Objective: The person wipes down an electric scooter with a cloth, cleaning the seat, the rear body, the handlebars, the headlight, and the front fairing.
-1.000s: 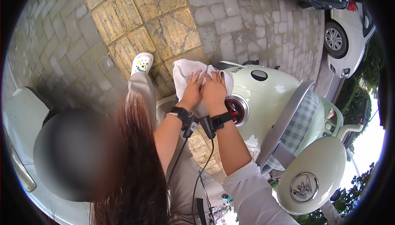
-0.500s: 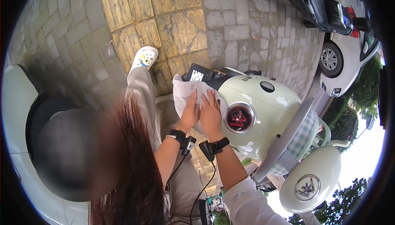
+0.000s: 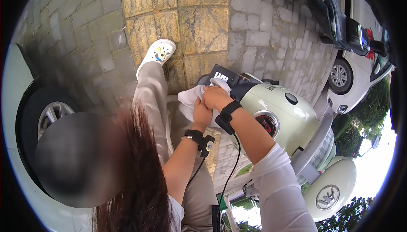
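A white cloth [image 3: 189,97], bunched and folded, is between my two hands beside the rear of a pale green scooter [image 3: 292,119]. My left hand [image 3: 202,113] is closed on the cloth's near side. Just above and right of it, my right hand [image 3: 217,98] has its fingers bent round the upper part of the cloth. The two hands touch or nearly touch. Behind the cloth is a dark plate with white characters [image 3: 224,73]. The scooter's round red tail light [image 3: 267,124] is partly hidden by my right forearm.
A white car [image 3: 356,71] and a dark two-wheeler [image 3: 335,18] stand at the upper right. At the left is a pale car [image 3: 17,100] with its wheel. My white clog [image 3: 163,47] rests on yellow paving [image 3: 203,28]. Cables hang from both wrist straps.
Both hands were flat on the spread cloth against the scooter's rear; now their fingers have closed on it and it is bunched. The camera view has shifted.
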Tool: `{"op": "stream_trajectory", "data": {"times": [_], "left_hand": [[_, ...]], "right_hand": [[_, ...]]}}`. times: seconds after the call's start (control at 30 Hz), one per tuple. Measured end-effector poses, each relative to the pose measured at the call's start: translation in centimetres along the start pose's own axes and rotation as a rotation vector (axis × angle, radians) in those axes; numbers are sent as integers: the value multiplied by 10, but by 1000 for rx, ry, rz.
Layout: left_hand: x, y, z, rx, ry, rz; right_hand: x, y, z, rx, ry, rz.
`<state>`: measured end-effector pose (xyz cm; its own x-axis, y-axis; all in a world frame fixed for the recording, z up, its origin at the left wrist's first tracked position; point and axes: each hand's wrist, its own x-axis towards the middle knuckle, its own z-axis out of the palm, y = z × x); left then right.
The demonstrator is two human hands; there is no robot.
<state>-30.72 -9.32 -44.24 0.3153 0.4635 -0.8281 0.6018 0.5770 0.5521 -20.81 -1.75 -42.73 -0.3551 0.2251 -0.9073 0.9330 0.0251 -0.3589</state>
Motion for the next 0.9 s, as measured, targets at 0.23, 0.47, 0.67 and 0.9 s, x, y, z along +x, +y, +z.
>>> {"op": "stream_trajectory", "data": {"times": [0.23,0.47,0.67,0.9], "left_hand": [[-22,20,-13,-102,288,-76],[10,26,-37,-708,-92,-170],[2,39,-44,120,-115,-2],[-28,-29,13,-118,100,-24]], "right_hand": [[-62,-24,10,-503,436,30],[-19,16,-34,-139,320,294],[18,59,-17,-48,446,92],[18,16,2,-125,19,0]]}}
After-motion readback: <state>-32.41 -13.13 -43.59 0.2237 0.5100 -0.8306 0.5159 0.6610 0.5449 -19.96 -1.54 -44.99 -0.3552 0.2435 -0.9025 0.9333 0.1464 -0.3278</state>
